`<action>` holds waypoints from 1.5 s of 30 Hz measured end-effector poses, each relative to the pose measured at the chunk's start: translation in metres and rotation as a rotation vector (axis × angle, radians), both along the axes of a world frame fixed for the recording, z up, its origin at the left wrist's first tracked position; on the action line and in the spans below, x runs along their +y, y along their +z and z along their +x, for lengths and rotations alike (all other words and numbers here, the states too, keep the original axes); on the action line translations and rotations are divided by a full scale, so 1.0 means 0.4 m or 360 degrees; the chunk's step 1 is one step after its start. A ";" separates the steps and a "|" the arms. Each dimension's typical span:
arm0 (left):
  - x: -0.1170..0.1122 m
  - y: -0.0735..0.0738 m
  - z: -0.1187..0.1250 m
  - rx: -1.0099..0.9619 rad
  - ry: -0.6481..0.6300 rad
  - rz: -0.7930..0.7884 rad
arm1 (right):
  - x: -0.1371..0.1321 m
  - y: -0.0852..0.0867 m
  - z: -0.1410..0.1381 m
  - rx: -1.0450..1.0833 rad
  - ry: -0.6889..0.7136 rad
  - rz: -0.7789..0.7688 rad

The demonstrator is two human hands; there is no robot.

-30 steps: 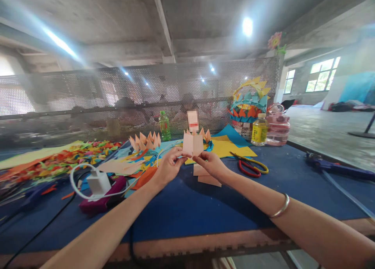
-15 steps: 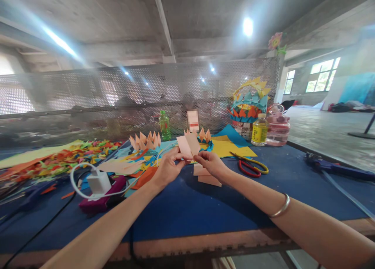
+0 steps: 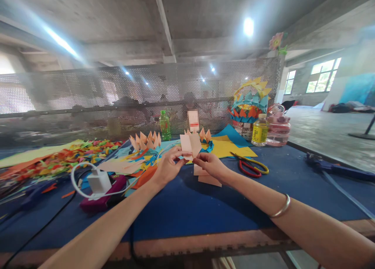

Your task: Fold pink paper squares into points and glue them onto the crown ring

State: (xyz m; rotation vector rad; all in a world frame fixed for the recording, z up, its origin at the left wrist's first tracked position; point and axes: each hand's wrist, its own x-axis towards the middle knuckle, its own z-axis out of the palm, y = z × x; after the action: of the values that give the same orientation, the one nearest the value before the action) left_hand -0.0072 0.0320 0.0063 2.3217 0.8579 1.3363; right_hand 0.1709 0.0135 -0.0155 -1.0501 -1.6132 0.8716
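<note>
Between my two hands is a small piece of pale peach paper [image 3: 190, 144], creased down the middle and raised above the table. My left hand [image 3: 170, 164] pinches its lower left edge between thumb and fingers. At the lower right corner, my right hand [image 3: 211, 165] grips it with the fingertips. More peach paper pieces [image 3: 209, 180] lie on the blue table under my right hand. Behind the held paper is a ring of folded blue paper [image 3: 209, 147] with peach points [image 3: 205, 134]. A peach paper crown [image 3: 145, 140] of folded points stands to the left.
Scissors [image 3: 250, 165] with red and yellow handles lie right, beside yellow paper [image 3: 231, 146]. Bottles [image 3: 259, 131] and a paper basket [image 3: 249, 101] stand at back right. A purple power strip [image 3: 102, 196] with a white charger, colourful folded scraps [image 3: 79, 155] and a glue gun [image 3: 336, 167] flank the hands.
The held paper has turned slightly more upright and shifted a little to the right, its crease now facing me. Both hands keep their grip almost in place.
</note>
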 end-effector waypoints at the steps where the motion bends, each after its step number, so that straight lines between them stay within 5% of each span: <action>1: 0.000 0.001 0.000 -0.0005 -0.0007 -0.0025 | 0.000 0.000 0.000 -0.0001 0.0002 0.0003; 23: 0.008 0.002 -0.013 0.0117 -0.0045 -0.0113 | -0.006 0.002 0.004 -0.0124 0.0047 0.0099; 45: 0.006 -0.004 0.007 -0.0309 0.0034 -0.0702 | 0.006 -0.015 0.002 -0.0150 0.0136 0.0121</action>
State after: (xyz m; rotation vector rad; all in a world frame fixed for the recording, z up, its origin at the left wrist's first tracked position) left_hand -0.0045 0.0343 0.0046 1.8211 0.9985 1.2100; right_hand 0.1719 0.0160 -0.0215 -0.9874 -1.7676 0.8208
